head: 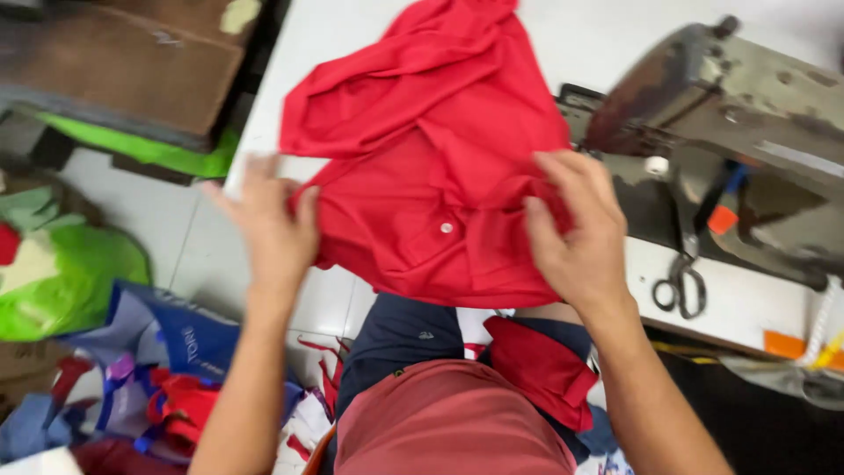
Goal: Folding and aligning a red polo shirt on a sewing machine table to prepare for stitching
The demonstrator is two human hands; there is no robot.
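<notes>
— White bench top, grey tiled floor to the left, heaps of cloth down there. What's on the bench?

— A red knit polo shirt with a white button, crumpled, spread across the bench's near edge and hanging a little over it toward the person's lap. To its right stands a worn grey industrial sewing machine, just beside the shirt, and a pair of dark metal scissors lies on the bench below the machine's arm.

— And the hands?

— The left hand sits at the shirt's left edge, thumb and fingers pinching the fabric; its grip is narrow, closed on the cloth. The right hand lies on the shirt's right side, fingers bent into a fold of the fabric. The frame is blurred by motion, so the right grip seems to be holding the cloth, though I can't be wholly sure how tightly.

— Anything below?

— A smaller piece of red fabric rests on the person's lap. On the floor to the left lie a blue printed bag, bright green cloth and mixed scraps. A brown cardboard box sits at top left, well apart from the hands.
</notes>
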